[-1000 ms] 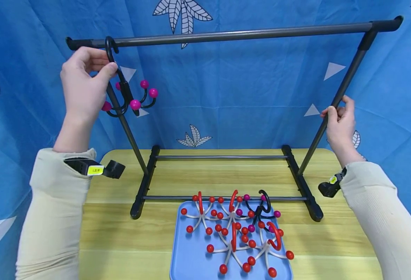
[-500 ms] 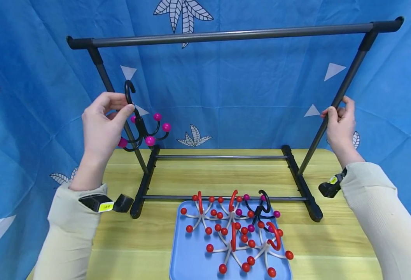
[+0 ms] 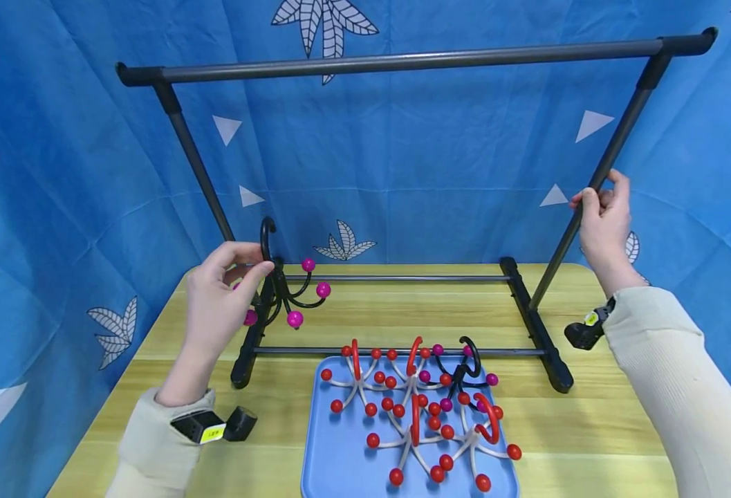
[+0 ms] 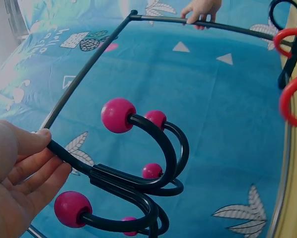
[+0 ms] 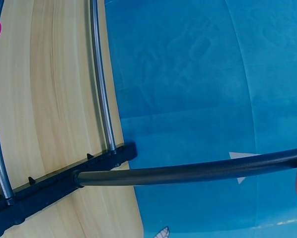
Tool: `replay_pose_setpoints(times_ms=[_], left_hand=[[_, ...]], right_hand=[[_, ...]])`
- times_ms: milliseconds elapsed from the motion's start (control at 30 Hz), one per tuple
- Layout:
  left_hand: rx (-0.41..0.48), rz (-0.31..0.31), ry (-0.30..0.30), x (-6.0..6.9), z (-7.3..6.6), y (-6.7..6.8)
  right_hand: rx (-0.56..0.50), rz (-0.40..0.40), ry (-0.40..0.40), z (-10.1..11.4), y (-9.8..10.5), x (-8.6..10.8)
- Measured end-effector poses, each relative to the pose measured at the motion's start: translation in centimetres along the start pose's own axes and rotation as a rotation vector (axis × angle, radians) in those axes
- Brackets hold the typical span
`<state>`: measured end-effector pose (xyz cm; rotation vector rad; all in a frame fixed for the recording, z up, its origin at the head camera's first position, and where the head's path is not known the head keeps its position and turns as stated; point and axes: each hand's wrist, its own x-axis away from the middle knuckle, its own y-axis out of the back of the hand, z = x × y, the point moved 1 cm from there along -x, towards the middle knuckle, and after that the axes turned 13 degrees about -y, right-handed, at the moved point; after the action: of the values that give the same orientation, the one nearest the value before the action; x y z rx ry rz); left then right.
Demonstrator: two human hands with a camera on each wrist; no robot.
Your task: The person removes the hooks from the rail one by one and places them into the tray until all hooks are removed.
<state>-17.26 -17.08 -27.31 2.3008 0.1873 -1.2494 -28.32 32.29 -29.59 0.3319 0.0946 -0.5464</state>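
My left hand (image 3: 225, 297) pinches a black multi-arm hook hanger (image 4: 123, 179) by its stem, between thumb and fingers. Pink balls tip its curved arms, and its top hook points up, well below the rack's top bar (image 3: 402, 62). On the right side, my right hand (image 3: 606, 218) grips the upright post (image 3: 620, 135) of the black rack. The right wrist view catches only the edge of that hand. On a blue tray (image 3: 334, 477) lie several white hangers with red hooks and red balls, plus one black hanger (image 3: 460, 375) with pink balls.
The rack stands on a wooden table (image 3: 259, 429), its black feet (image 3: 536, 325) joined by two thin lower rods (image 3: 396, 351). Behind it hangs a blue cloth (image 3: 402, 159) with leaf and triangle prints. The tray sits in front of the near rod.
My left hand has lifted the black hanger off the top bar's left end and carried it down and rightward. My right hand has stayed on the post.
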Motion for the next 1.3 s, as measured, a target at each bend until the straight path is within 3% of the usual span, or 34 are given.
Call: replay_pose_setpoints(times_ms=[367, 633, 833, 1100, 1300], left_hand=[[0.041, 0.077, 0.096, 4.3, -0.6, -0.5], [0.086, 0.118, 0.104, 7.1, -1.4, -0.7], [0.162, 0.142, 0.151, 9.4, -1.6, -1.5], [0.293, 0.141, 0.154, 11.8, -1.9, -2.7], [0.360, 0.200, 0.239, 13.4, -2.1, -3.7]], right_hand=[[0.005, -0.001, 0.006, 0.1, -0.2, -0.2], [-0.017, 0.008, 0.000, 0.0, -0.2, -0.2], [-0.008, -0.003, -0.006, -0.1, -0.2, -0.2], [-0.009, 0.000, -0.013, -0.1, -0.2, -0.1], [-0.007, 0.005, -0.012, -0.3, -0.1, -0.2]])
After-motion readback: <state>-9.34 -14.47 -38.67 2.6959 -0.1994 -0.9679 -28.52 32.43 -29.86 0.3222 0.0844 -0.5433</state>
